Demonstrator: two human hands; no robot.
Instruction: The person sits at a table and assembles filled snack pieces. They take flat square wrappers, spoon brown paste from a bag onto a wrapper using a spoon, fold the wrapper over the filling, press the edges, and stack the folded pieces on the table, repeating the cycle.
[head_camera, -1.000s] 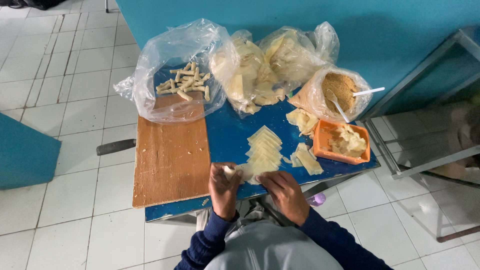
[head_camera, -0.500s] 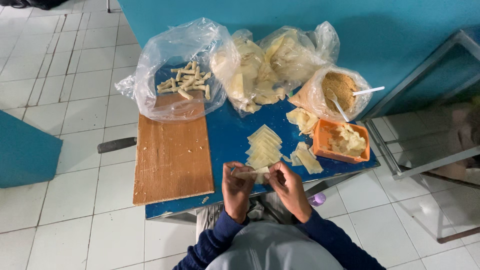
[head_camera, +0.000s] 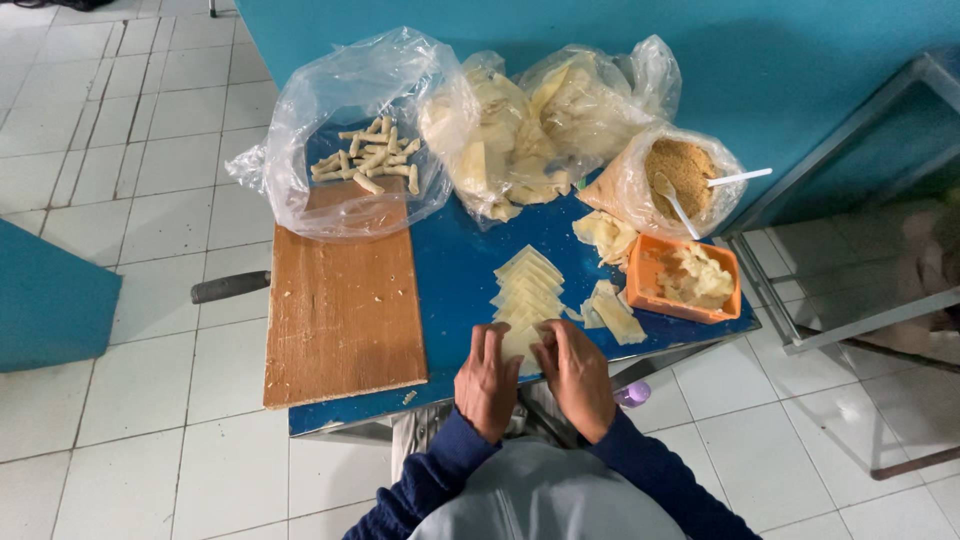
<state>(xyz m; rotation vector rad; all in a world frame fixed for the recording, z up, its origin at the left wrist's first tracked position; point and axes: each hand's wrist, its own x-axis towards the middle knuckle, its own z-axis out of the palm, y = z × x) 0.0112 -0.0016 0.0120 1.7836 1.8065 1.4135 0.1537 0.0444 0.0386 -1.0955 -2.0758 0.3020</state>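
Observation:
My left hand (head_camera: 487, 380) and my right hand (head_camera: 577, 372) meet at the near edge of the small blue table (head_camera: 455, 270), fingers curled together around a pale yellow dough sheet (head_camera: 521, 343) pinched between them. Just beyond my fingers lies a row of overlapping pale wrapper sheets (head_camera: 527, 285). A second loose heap of sheets (head_camera: 610, 310) lies to its right, next to an orange tub of pale filling (head_camera: 685, 280).
A wooden board (head_camera: 340, 310) covers the table's left part. At the back stand an open plastic bag of rolled sticks (head_camera: 365, 160), bags of pale wrappers (head_camera: 520, 130) and a bag of brown crumbs with spoons (head_camera: 680, 175). White tiled floor surrounds the table; a metal frame (head_camera: 850, 200) stands right.
My hands have come together from apart, closing over the sheet at the table's near edge. The view has shifted slightly.

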